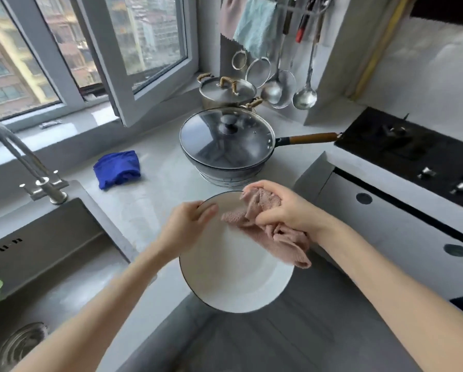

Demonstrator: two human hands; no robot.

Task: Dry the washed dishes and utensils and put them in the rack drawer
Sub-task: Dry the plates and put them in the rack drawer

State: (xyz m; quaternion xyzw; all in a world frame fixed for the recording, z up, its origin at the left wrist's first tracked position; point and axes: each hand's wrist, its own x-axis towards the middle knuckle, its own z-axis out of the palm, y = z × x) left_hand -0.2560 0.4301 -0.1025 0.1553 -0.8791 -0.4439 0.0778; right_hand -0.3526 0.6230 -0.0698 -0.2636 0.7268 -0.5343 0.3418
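Your left hand (190,224) pinches the plate (233,277) by its rim only, lower centre, overhanging the bench (155,189) edge. Your right hand (286,210) clutches the cloth (265,229) against it. Hard wiping could tip it floorward.

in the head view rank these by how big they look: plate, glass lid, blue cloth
1. plate, largest, though it is nearest the camera, which enlarges it
2. glass lid
3. blue cloth, clearly smallest

A blue cloth (117,169) is laid on the grey counter (155,189). A lidded pan (226,142) is set to its right, with a steel pot (226,92) behind.
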